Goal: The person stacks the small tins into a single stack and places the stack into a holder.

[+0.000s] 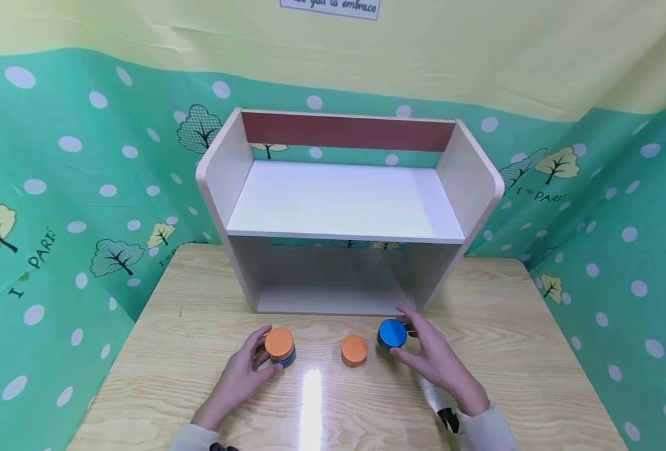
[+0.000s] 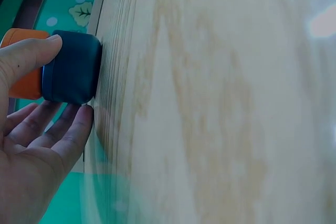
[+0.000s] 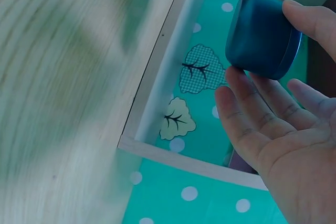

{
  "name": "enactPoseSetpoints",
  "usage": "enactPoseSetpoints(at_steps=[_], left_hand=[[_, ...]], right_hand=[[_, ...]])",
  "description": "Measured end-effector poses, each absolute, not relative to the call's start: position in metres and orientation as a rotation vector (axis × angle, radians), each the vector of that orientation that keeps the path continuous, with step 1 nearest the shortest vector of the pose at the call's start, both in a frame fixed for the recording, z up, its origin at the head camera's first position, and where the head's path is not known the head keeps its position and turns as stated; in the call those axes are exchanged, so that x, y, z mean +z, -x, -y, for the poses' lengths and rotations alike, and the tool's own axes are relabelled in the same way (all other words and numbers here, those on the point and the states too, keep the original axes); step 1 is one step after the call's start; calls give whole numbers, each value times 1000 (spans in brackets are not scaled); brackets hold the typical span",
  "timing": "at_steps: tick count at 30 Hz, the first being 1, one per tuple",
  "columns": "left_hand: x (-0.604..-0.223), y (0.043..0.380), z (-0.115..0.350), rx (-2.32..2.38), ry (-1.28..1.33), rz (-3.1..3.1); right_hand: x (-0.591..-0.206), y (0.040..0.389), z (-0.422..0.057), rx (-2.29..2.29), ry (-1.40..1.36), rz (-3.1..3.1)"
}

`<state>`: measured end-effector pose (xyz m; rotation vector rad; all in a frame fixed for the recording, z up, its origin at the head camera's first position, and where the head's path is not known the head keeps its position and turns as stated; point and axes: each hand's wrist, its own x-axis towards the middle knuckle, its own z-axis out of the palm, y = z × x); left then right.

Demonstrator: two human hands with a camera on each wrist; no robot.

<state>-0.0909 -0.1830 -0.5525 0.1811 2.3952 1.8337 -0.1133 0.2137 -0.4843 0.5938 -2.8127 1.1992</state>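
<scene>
Pale sleeves (image 1: 487, 429) come nearest, well in front of the shelf (image 1: 344, 200). In front of the shelf's left part, the left hand (image 1: 243, 373) grips the lower blue container (image 2: 73, 66) between thumb and fingers, the upper orange container (image 1: 279, 342) stacked on it. The lone orange container (image 1: 354, 350) sits on the wooden table (image 1: 536, 351) before the shelf's middle, touched by neither hand. Just in front of the shelf's right end, the right hand (image 1: 431, 354) pinches the raised blue container (image 1: 392, 333), clear of the table. Behind the shelf hangs a dotted green-and-yellow cloth (image 1: 536, 69)
</scene>
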Motion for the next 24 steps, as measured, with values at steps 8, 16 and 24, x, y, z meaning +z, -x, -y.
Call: enactPoseSetpoints(at_steps=[8,16,24], left_hand=[[-552,91,183,1841,-176,-2380],[-552,91,183,1838,-169,-2379],[-552,91,183,1845,-164,-2378]], right_hand=[[-481,116,-208,1196,-655,2798],[-477,120,-198,1189,-699,2786],[-471,122,-186,1212,-706,2822]])
